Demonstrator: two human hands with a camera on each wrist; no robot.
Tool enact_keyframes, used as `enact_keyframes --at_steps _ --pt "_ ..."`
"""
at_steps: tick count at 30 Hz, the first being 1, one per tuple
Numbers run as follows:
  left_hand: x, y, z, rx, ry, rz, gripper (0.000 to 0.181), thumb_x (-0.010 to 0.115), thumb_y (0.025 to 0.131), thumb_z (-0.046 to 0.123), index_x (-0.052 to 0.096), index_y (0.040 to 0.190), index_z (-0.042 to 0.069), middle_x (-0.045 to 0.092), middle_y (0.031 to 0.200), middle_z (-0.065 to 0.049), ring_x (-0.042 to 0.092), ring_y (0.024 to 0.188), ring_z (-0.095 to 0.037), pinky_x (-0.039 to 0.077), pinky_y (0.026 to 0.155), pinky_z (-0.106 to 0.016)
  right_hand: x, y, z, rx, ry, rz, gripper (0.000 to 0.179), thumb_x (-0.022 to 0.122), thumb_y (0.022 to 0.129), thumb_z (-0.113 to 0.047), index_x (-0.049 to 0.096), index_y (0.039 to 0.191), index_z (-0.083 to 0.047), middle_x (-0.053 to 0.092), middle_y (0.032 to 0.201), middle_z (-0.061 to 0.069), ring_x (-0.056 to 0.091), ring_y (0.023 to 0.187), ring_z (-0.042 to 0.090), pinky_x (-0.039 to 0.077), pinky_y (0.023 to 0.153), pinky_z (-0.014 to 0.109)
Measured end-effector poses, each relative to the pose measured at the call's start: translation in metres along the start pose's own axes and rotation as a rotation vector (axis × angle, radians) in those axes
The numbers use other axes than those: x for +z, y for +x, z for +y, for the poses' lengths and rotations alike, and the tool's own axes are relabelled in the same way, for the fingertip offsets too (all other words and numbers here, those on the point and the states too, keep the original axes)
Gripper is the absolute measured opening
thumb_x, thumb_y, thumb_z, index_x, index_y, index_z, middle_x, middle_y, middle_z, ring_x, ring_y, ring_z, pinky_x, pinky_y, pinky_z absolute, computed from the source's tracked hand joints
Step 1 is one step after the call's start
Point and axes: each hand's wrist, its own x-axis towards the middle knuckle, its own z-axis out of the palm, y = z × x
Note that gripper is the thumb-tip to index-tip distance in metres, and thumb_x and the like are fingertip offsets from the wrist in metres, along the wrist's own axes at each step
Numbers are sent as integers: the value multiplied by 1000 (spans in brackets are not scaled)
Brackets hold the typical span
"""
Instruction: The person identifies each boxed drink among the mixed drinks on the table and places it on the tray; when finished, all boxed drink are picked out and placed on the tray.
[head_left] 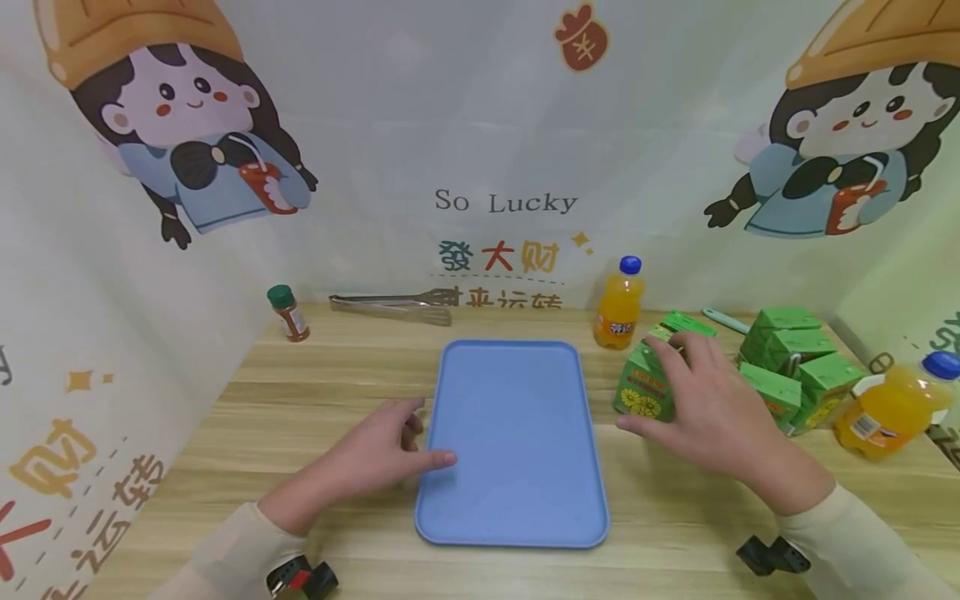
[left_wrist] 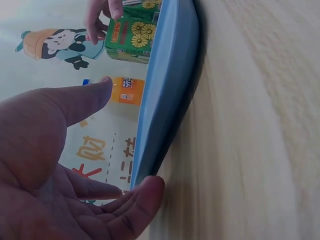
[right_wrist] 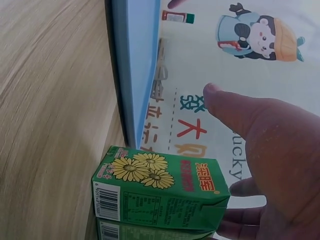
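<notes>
A blue tray point(head_left: 517, 442) lies flat on the wooden table in the middle. At its left edge is my left hand point(head_left: 382, 454), the thumb over the rim and the other fingers loosely bent beside it; nothing is held. My right hand point(head_left: 712, 408) hovers over a green drink carton point(head_left: 643, 387) with yellow flowers, right of the tray. In the right wrist view, its thumb stands away from this carton point(right_wrist: 160, 185) while the fingers reach behind the top end; whether they touch it I cannot tell. Another green carton point(head_left: 688, 323) stands behind, partly covered by the hand.
Several more green cartons point(head_left: 787, 346) cluster at the right, beside an orange drink bottle point(head_left: 885, 412). A second orange bottle point(head_left: 618, 310) stands behind the tray. Metal tongs point(head_left: 393, 307) and a green-capped spice jar point(head_left: 288, 315) are at the back left. A pale green handle point(head_left: 726, 321) shows behind the cartons.
</notes>
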Motion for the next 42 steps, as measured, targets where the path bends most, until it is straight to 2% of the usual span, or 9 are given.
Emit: enact_keyframes --at_steps 4,9,16,19,23,35,42 --pt "1 2 -4 10 -58 -10 98 93 92 44 49 158 -13 69 118 -7 64 96 -18 59 84 -37 1 0 3 15 -4 -4 110 88 88 -68 50 161 4 50 138 27 52 121 44 59 86 62" --pt "2 4 -7 0 -73 -10 94 95 91 38 52 154 -16 70 111 -5 65 94 -17 59 81 -34 0 0 5 29 -12 -10 106 86 89 -69 55 155 7 51 134 25 50 117 42 59 84 61" --pt "0 8 -11 16 -124 -45 82 93 94 30 56 152 -14 72 92 -4 66 67 -19 60 58 -36 -2 3 6 47 -3 -17 96 86 92 -64 60 150 8 51 129 23 50 111 39 58 78 57" --pt "1 8 -12 30 -124 -65 78 92 94 29 59 151 -13 72 86 -2 65 61 -18 58 54 -35 -1 1 6 55 -2 -13 94 88 92 -60 60 149 9 51 125 22 50 107 38 57 75 54" --pt "1 5 -12 32 -117 -74 77 93 93 25 59 149 -15 70 84 -1 63 57 -17 58 52 -35 3 -1 6 62 7 19 89 91 91 -51 61 147 11 52 122 23 49 106 38 57 72 54" --pt "1 4 -13 13 -127 -85 76 94 92 20 59 148 -16 71 84 -1 64 58 -16 59 52 -37 10 1 7 57 38 86 64 92 94 -22 64 139 15 52 122 26 50 110 42 55 81 58" --pt "1 5 -15 17 -137 -90 75 94 92 19 59 148 -17 71 84 -1 64 59 -16 59 53 -36 11 2 7 63 72 108 61 92 93 -14 64 139 16 54 120 26 53 106 42 55 80 58"
